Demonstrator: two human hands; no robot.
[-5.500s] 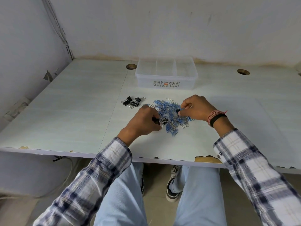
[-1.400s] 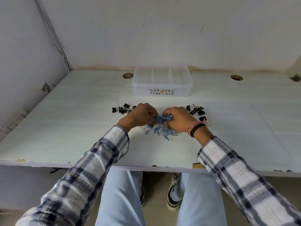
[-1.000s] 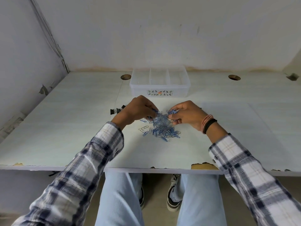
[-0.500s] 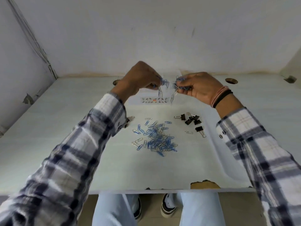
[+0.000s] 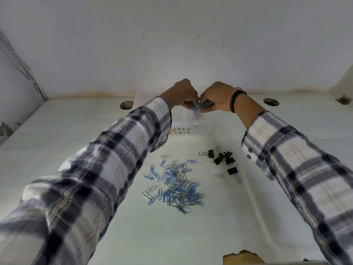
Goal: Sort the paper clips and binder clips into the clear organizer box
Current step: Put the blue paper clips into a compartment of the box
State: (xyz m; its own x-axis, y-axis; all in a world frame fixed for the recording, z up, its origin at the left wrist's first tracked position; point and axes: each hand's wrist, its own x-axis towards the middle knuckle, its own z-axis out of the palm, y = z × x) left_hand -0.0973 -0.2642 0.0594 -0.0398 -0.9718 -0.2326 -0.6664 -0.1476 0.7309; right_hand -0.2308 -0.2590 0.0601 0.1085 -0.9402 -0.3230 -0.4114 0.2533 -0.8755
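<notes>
Blue wire paper clips [image 5: 196,109] hang in a small bunch from our fingertips, their long axes pointing down over the clear plastic organizer box [image 5: 188,124]. Our left hand [image 5: 181,95] and right hand [image 5: 215,98] meet there, each grip pinched shut on part of the bunch. We cannot tell what the box holds, for hands and sleeve cover it. Nearer us, a loose pile of blue and silver paper clips [image 5: 175,185] lies on the white surface [image 5: 191,236], pointing every way. Black metal binder clips [image 5: 222,157] cluster to its right.
</notes>
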